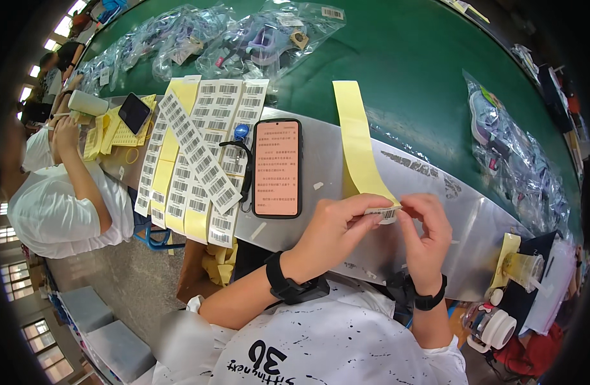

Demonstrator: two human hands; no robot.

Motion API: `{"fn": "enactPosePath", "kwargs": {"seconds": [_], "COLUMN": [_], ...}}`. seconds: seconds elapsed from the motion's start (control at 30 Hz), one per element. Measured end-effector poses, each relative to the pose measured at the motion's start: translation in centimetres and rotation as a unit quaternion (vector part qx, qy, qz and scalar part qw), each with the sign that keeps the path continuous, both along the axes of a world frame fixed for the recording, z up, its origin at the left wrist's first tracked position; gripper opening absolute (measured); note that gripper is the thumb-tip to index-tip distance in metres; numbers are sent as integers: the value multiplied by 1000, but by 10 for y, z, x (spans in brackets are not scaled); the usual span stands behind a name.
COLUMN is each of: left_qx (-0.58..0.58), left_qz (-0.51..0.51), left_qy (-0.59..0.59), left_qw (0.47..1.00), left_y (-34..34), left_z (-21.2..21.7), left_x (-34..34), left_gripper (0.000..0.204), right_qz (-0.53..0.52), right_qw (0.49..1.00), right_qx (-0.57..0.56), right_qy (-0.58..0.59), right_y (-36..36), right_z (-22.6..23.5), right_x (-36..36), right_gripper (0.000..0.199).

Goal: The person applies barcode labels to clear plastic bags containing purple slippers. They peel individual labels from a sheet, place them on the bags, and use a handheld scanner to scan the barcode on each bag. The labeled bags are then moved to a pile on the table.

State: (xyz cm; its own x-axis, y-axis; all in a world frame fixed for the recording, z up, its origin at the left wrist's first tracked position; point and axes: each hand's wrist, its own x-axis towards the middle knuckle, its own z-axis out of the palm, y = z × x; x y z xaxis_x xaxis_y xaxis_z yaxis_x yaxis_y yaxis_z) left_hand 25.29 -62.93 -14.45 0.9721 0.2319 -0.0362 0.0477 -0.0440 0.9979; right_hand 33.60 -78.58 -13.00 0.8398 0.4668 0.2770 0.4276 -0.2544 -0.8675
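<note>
White shirt nearest, dark lettering on its front. Beyond it, yellow strip runs from the green top of the desk over its metal edge; near end curled up, barcodes showing. Left hand clamped on that end; right hand at its right corner, cannot tell whether gripping. Step, as judged: working the strip's end; next move calls for a light fingertip pinch, no creasing. Barcoded sheets left of phone; label print too small to read, screen full of text.
</note>
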Motion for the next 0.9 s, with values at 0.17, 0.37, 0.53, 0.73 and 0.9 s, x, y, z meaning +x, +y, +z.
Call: {"fn": "enactPosePath", "kwargs": {"seconds": [0.17,0.37,0.53,0.73,0.9], "left_qx": [7,50,67,72,65], "left_qz": [4,19,15,-1,-7], "left_qy": [12,8,17,12,32], "left_qw": [1000,999,997,997,997], "left_y": [0,-4,-6,-10,-10], "left_z": [1,5,5,5,8], "left_x": [1,3,4,4,3], "left_gripper": [22,21,21,21,21], "right_qz": [21,4,6,7,12], "right_qw": [996,987,982,986,986], "right_qx": [-45,-68,-75,-65,-70], "right_qy": [-78,-149,-172,-156,-150], "right_y": [-4,-4,-9,-9,-13], "right_z": [-3,-4,-5,-4,-4], "right_x": [2,-3,-6,-3,-4], "right_gripper": [14,16,18,18,17]}}
